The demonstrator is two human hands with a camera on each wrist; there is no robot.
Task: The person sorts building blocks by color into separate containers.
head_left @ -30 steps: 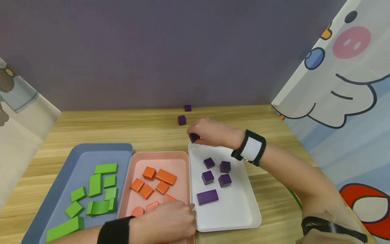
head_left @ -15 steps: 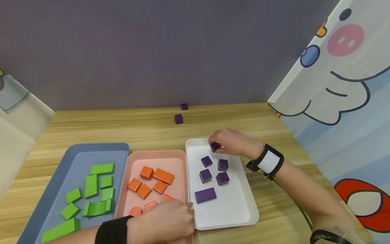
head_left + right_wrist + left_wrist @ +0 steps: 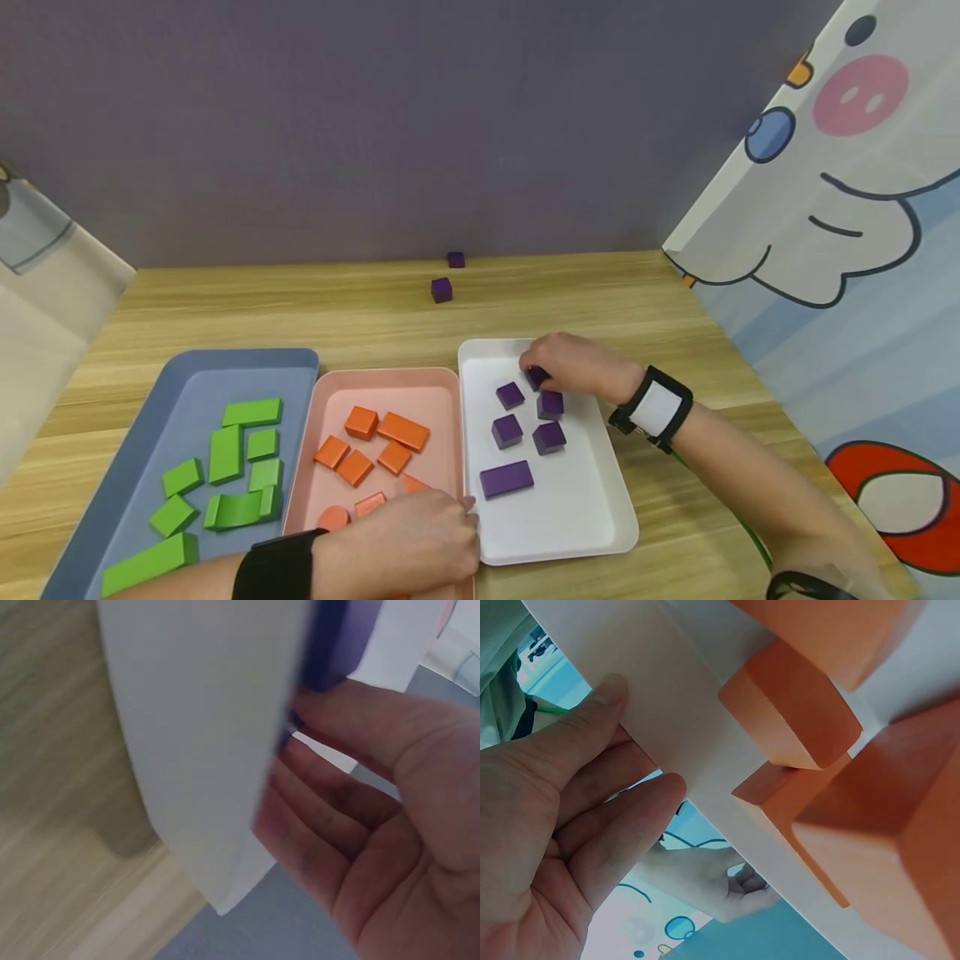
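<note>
In the head view my right hand (image 3: pixel 577 364) pinches a purple block (image 3: pixel 536 377) low over the back of the white tray (image 3: pixel 573 533). The right wrist view shows thumb and fingers of that hand (image 3: pixel 375 795) close to the tray's wall, which hides part of the grip. Several other purple blocks lie in this tray, including a long block (image 3: pixel 507 480). My left hand (image 3: pixel 408 537) is at the right rim of the pink tray (image 3: pixel 390 377). Its thumb and fingertips hold that rim loosely in the left wrist view, beside orange blocks (image 3: pixel 795 705).
At the left stands a blue tray (image 3: pixel 240 360) with several green blocks (image 3: pixel 227 455). Two purple cubes lie on the wooden table near the back, a nearer cube (image 3: pixel 442 290) and a farther cube (image 3: pixel 456 260) by the grey wall (image 3: pixel 390 125). A cartoon-printed panel (image 3: pixel 847 225) borders the right side.
My right hand has carried the purple block from behind the white tray to the right and nearer, down into its back end. The left hand has stayed at the pink tray's rim.
</note>
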